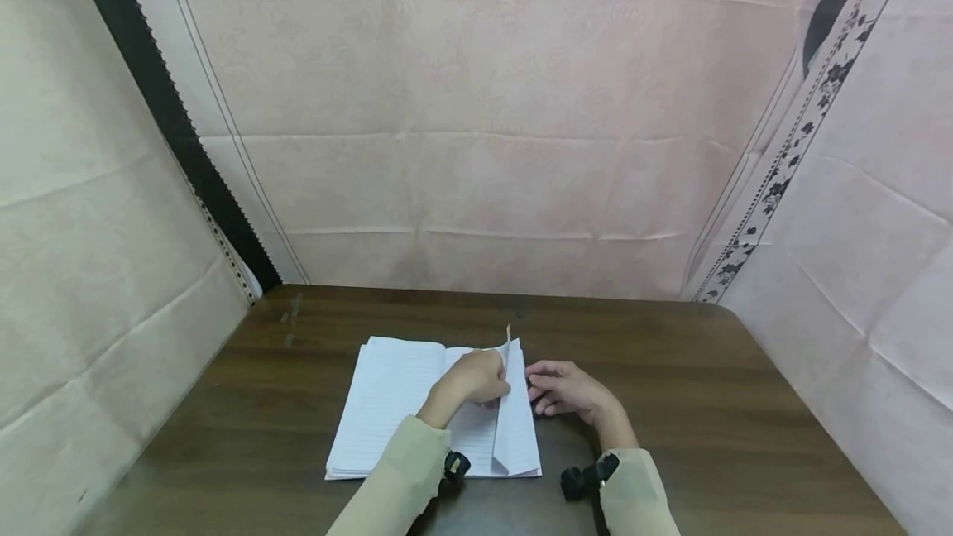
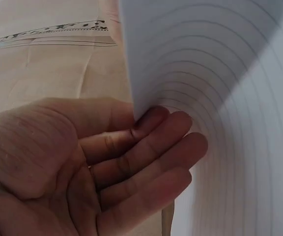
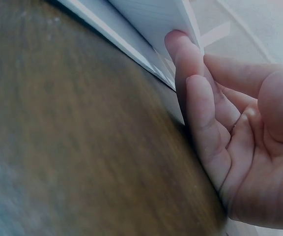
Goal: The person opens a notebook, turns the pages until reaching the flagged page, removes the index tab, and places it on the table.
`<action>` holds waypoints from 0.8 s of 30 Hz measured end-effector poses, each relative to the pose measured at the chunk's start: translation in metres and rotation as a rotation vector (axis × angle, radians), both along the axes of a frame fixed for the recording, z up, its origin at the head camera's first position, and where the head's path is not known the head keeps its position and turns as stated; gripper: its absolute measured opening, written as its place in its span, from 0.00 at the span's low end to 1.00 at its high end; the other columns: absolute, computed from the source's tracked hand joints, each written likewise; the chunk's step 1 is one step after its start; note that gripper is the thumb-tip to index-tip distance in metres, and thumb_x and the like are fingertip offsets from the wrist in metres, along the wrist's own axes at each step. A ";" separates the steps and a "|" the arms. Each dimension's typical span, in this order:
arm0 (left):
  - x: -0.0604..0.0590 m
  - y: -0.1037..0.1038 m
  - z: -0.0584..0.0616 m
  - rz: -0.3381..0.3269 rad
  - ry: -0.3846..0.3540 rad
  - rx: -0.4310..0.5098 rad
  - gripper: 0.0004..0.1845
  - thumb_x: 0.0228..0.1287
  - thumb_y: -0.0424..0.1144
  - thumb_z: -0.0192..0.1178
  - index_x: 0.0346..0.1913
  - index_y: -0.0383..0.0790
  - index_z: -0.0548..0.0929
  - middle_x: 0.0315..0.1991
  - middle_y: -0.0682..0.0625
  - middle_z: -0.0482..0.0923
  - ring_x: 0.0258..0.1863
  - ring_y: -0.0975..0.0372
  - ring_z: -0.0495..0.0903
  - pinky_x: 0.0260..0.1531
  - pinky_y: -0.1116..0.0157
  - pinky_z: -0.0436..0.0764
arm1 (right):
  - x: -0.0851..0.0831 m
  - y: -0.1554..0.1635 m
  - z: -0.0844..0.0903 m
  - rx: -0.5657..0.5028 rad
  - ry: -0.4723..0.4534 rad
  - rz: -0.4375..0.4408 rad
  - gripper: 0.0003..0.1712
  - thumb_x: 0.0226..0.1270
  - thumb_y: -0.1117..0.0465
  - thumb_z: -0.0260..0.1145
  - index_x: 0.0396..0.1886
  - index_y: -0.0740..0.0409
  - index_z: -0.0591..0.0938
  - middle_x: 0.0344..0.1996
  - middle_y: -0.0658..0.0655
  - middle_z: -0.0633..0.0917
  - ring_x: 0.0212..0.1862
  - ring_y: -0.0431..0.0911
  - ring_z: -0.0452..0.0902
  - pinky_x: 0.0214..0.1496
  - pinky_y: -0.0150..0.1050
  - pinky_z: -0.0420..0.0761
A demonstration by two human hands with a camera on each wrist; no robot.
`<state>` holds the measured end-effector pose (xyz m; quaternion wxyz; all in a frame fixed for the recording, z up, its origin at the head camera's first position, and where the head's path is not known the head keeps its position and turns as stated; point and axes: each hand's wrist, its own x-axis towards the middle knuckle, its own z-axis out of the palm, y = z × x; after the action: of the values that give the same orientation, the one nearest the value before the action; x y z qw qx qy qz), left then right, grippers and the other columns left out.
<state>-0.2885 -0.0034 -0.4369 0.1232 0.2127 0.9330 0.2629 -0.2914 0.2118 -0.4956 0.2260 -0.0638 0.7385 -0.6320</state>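
Note:
An open notebook (image 1: 387, 404) of lined white paper lies on a dark wooden table (image 1: 707, 404). Its right-hand page (image 1: 516, 428) is turned up and curls over, one corner sticking upward. My left hand (image 1: 476, 379) rests on the notebook against that page. In the left wrist view the lined page (image 2: 230, 98) bends round the loosely bent fingers (image 2: 146, 157); the thumb is hidden. My right hand (image 1: 562, 387) lies on the table at the notebook's right edge. Seen from the right wrist, its straight fingers (image 3: 195, 98) touch the edge of the stacked pages (image 3: 151, 24).
Pale pink cloth walls (image 1: 476, 147) close off the back and both sides of the table. Bare wood (image 3: 58, 123) lies to the right of the notebook and in front of it. Both sleeves are beige, each with a black wrist camera mount.

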 end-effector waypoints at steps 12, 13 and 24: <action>-0.002 -0.004 0.001 0.042 -0.019 -0.051 0.14 0.61 0.40 0.68 0.20 0.41 0.81 0.14 0.51 0.81 0.16 0.61 0.81 0.17 0.68 0.68 | 0.000 0.000 -0.001 0.004 -0.001 -0.006 0.21 0.76 0.54 0.61 0.59 0.64 0.77 0.35 0.57 0.87 0.30 0.45 0.83 0.35 0.36 0.82; -0.002 -0.004 0.001 0.044 -0.017 -0.058 0.14 0.61 0.40 0.68 0.19 0.41 0.81 0.13 0.52 0.81 0.16 0.61 0.80 0.17 0.68 0.68 | 0.000 0.000 -0.001 0.003 -0.001 -0.006 0.21 0.76 0.55 0.61 0.59 0.64 0.77 0.35 0.57 0.87 0.30 0.45 0.83 0.35 0.36 0.82; -0.003 -0.005 0.000 0.014 -0.024 -0.073 0.20 0.62 0.50 0.69 0.18 0.42 0.84 0.15 0.50 0.82 0.15 0.64 0.72 0.20 0.67 0.67 | 0.002 0.000 -0.001 0.002 0.017 0.009 0.20 0.75 0.55 0.61 0.58 0.64 0.79 0.35 0.58 0.87 0.30 0.45 0.83 0.35 0.35 0.82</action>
<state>-0.2919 -0.0086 -0.4372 0.1400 0.1984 0.9419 0.2322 -0.2892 0.2119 -0.4963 0.2227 -0.0723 0.7408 -0.6296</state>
